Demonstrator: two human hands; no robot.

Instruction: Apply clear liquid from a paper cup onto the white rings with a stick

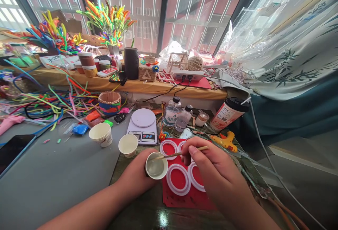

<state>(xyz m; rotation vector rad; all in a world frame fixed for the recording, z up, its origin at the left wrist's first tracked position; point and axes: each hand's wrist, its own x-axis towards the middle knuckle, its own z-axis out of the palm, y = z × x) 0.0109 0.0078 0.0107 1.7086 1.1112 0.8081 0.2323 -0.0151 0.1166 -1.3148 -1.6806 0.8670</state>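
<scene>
My left hand (pixel 138 172) is wrapped round a small paper cup (pixel 147 172) that holds a cloudy, clear liquid (pixel 155 168). In my right hand (pixel 215 165) a thin wooden stick (pixel 173 154) is pinched, its far end dipping into the cup. White ring-shaped moulds (pixel 178 192) lie on a red sheet (pixel 170 202) beside the cup, partly hidden behind my right hand. Another paper cup (pixel 128 145) stands just beyond my left hand, with a stack of cups (pixel 100 135) farther left.
A white kitchen scale (pixel 144 138) sits behind the cups. Two clear bottles (pixel 171 114) and a lidded drink cup (pixel 229 112) stand at the back. An orange glue gun (pixel 226 141) lies right, near a white cable (pixel 257 131). A phone (pixel 14 151) rests far left.
</scene>
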